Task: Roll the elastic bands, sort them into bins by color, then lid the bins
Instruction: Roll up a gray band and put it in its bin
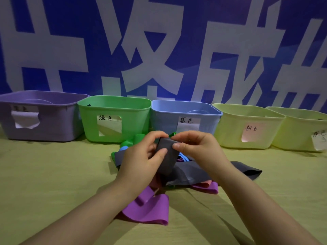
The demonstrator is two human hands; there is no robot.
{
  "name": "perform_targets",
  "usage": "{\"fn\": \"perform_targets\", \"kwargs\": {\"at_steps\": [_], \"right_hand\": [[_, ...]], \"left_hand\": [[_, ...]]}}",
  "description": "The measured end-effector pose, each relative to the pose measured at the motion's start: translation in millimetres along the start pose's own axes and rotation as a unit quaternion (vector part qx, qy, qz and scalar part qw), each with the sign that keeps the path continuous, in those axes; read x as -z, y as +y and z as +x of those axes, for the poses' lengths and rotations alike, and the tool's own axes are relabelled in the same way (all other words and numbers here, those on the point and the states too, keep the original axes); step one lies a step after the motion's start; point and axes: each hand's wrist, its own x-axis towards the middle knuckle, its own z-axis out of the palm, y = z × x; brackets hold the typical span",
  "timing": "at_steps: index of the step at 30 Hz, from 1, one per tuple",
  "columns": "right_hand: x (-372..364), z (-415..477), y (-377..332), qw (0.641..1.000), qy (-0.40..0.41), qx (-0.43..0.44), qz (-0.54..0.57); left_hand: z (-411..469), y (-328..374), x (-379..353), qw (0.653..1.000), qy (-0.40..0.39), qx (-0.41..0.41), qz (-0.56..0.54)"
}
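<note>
Both hands met over the pile (pixel 150 211) of loose bands: the left hand (pixel 141 156) pinched the near side of the grey band (pixel 167 154) between thumb and curled fingers, and the right hand (pixel 198 147) pinched its upper edge with thumb and forefinger. The held part of the band was raised just in front of the blue bin (pixel 164 119), while its loose tail lay to the right across the cloth (pixel 53 174). It looked thin, light, floppy and rubbery, so a roll would probably spring open if released. The sensible hold was at the folded end, thumbs pressing the turns flat while the fingers rolled toward the tail. The rightmost yellow bin (pixel 299 128), whose label seemed to read grey, stood well apart.
</note>
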Motion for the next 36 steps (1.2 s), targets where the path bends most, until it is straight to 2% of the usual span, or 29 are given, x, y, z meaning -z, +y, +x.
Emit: {"fn": "perform_targets", "kwargs": {"at_steps": [2,6,12,15,19,22,25,30,33,36], "right_hand": [[0.3,0.7,-0.3,1.0,0.0,0.004,-0.013],[-2.0,0.6,1.2,1.0,-0.002,0.018,-0.012],[-5.9,1.1,7.1,0.999,0.003,0.049,-0.017],[-8.0,-0.5,7.9,0.99,0.017,0.073,-0.122],[-10.4,-2.9,6.3,0.947,0.021,0.135,-0.29],[-10.5,-2.9,6.0,0.926,0.012,0.17,-0.338],[-9.7,-2.0,4.4,0.943,0.004,0.141,-0.302],[-7.3,-3.6,0.8,0.973,-0.063,0.027,-0.221],[-7.0,-3.8,2.3,0.961,-0.082,0.016,-0.264],[-11.7,-5.5,3.0,0.94,-0.067,0.07,-0.326]], "left_hand": [[0.2,0.4,0.4,1.0,0.008,-0.005,0.007],[1.5,1.2,4.3,0.994,0.01,-0.055,0.096],[4.2,-3.5,1.8,0.998,0.034,-0.027,0.053],[3.8,-4.9,1.6,0.996,0.038,-0.04,0.076],[5.1,-7.0,3.6,0.98,0.037,-0.083,0.179],[6.7,-8.1,3.6,0.971,0.039,-0.099,0.213],[6.0,-7.6,3.0,0.963,0.036,-0.12,0.238],[5.7,-4.9,5.4,0.959,0.008,-0.129,0.253],[6.7,-2.6,3.5,0.965,-0.01,-0.101,0.244],[6.3,-3.4,2.5,0.963,-0.017,-0.086,0.256]]}}
